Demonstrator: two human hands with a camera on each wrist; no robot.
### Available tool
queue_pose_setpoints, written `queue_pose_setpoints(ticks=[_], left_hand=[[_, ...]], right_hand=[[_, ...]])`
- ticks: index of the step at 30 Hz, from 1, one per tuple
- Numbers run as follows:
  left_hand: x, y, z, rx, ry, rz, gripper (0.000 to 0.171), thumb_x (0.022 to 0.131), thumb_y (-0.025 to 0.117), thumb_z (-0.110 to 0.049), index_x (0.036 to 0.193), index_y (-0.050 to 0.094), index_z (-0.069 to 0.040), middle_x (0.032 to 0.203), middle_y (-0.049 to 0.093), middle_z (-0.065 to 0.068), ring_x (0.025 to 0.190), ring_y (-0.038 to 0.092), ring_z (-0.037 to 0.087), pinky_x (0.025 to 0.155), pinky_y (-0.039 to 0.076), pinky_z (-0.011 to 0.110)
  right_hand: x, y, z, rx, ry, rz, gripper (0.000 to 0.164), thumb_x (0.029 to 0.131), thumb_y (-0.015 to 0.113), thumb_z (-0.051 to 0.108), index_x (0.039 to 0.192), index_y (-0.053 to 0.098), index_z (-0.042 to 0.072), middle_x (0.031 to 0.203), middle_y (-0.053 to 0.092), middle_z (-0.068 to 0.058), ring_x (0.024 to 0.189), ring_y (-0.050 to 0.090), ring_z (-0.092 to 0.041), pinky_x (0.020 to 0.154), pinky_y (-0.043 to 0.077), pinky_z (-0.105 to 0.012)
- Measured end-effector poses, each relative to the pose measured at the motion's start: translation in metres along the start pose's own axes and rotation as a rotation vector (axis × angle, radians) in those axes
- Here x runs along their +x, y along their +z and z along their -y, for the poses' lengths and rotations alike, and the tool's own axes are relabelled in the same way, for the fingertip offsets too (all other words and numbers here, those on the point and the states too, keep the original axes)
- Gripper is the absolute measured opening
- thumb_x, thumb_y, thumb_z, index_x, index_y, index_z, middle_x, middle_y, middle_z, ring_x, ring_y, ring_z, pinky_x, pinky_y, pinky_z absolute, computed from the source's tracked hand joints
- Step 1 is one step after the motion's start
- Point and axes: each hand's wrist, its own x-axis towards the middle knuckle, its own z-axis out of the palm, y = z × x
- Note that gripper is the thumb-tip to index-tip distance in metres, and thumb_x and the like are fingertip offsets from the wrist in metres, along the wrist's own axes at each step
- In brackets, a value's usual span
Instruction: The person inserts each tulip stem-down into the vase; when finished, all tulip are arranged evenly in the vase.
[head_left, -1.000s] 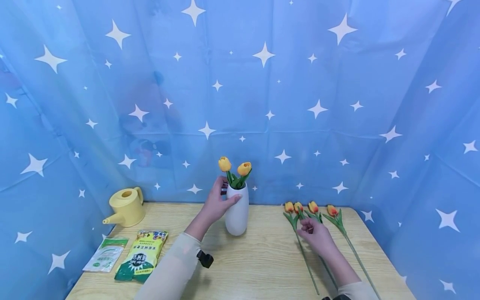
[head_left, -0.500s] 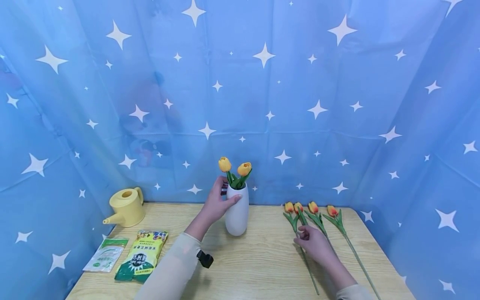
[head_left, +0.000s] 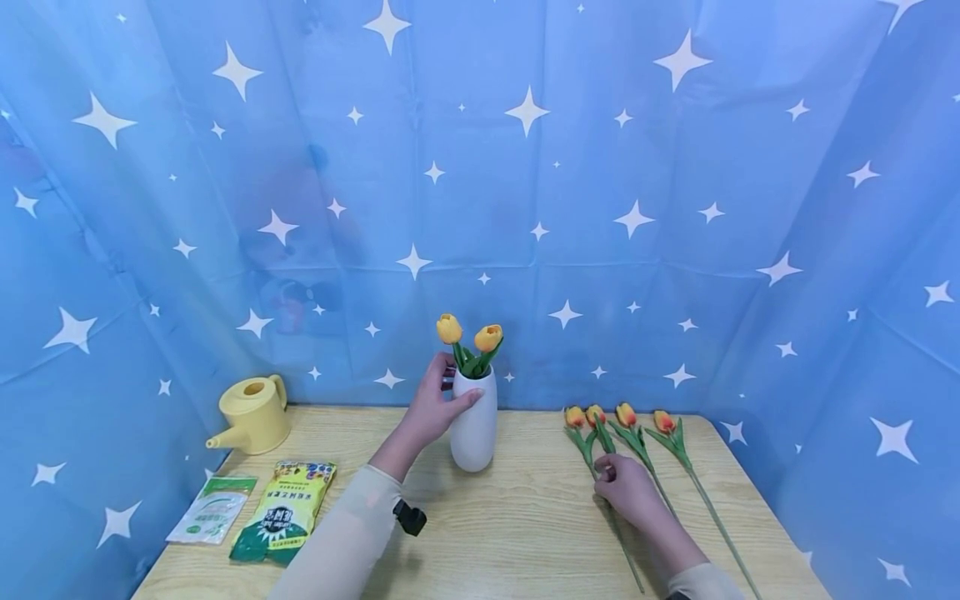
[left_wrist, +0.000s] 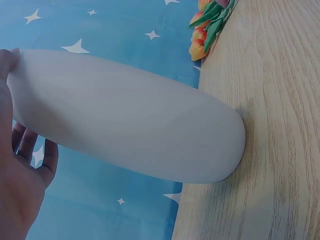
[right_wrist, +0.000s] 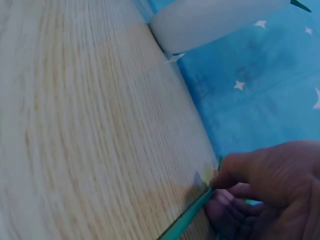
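My left hand [head_left: 432,408] holds the upper side of a white vase [head_left: 475,429], which stands upright on the table. Two yellow tulips [head_left: 489,338] with green leaves rise from its mouth. In the left wrist view the vase [left_wrist: 135,115] fills the middle, with thumb and fingers around its top. Over at the right, several orange-red tulips [head_left: 626,414] lie with their heads toward the back edge. My right hand [head_left: 633,493] pinches a green stem [right_wrist: 187,217] of one of the two leftmost tulips [head_left: 574,417]; which one I cannot tell.
A yellow watering can [head_left: 255,417] stands at the back left of the wooden table [head_left: 525,533]. In front of it lie a yellow-green bag [head_left: 285,508] and a small white-green packet [head_left: 212,510]. A blue star-patterned curtain [head_left: 480,208] hangs behind.
My right hand has come down from the leaves to a stem and pinches it. The two leftmost tulips have shifted slightly. My left hand and the vase have stayed put.
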Motion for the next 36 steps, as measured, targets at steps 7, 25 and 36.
queue_pose_setpoints(ticks=[7,25,36], left_hand=[[0.000,0.000,-0.001,0.008,-0.002,-0.005,0.060,0.100,0.084,-0.043,0.143,0.052,-0.016,0.141,0.059,0.007,0.135,0.059,0.033,0.114,0.051,0.061],[0.000,0.000,0.001,0.018,0.013,-0.006,0.062,0.101,0.083,-0.043,0.144,0.052,-0.012,0.139,0.060,0.007,0.132,0.061,0.031,0.113,0.052,0.059],[0.000,0.000,-0.001,0.012,0.012,0.002,0.062,0.101,0.083,-0.042,0.144,0.051,-0.010,0.140,0.060,0.007,0.133,0.061,0.031,0.114,0.052,0.058]], right_hand=[[-0.002,0.001,0.003,0.081,0.018,0.035,0.030,0.089,0.067,-0.007,0.119,0.070,-0.007,0.086,0.061,-0.006,0.072,0.056,-0.021,0.056,0.047,-0.031],[-0.001,0.002,0.010,0.441,0.011,0.296,0.039,0.104,0.067,0.003,0.136,0.054,-0.016,0.110,0.065,-0.017,0.084,0.064,-0.023,0.067,0.063,-0.037],[-0.004,0.002,0.019,0.627,0.061,0.348,0.024,0.100,0.064,0.000,0.116,0.046,-0.004,0.098,0.050,-0.007,0.090,0.060,-0.020,0.083,0.067,-0.044]])
